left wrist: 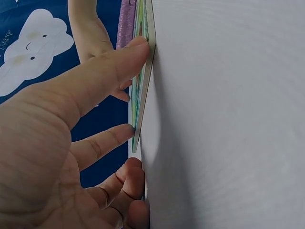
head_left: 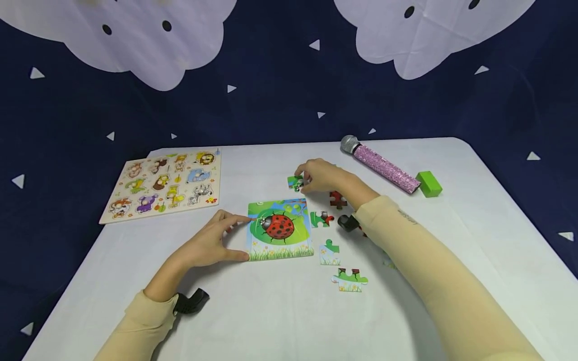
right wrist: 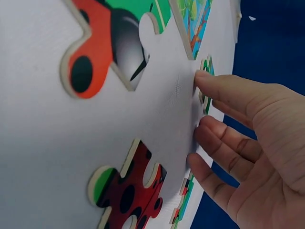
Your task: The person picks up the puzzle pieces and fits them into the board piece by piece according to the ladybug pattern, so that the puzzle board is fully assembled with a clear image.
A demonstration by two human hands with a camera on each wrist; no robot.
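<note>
A square ladybug picture board [head_left: 277,228] lies on the white table. My left hand [head_left: 211,241] touches its left side, thumb at the lower corner and index finger higher up; the left wrist view shows the other fingers bent beside the board's edge [left wrist: 144,95]. Beyond the board's far right corner, my right hand [head_left: 322,175] pinches a green jigsaw piece [head_left: 294,182] between thumb and index finger, low over the table. In the right wrist view, this jigsaw piece [right wrist: 205,90] is partly hidden by the thumb. A red jigsaw piece [head_left: 337,200] lies under the right wrist.
Right of the board lie a ladybug-head piece [head_left: 319,219], a grass piece [head_left: 329,254] and another grass piece [head_left: 350,281]. The right sleeve partly covers others. An animal puzzle board [head_left: 164,183] lies far left; a pink glitter microphone [head_left: 384,166] and green block [head_left: 429,184] are far right.
</note>
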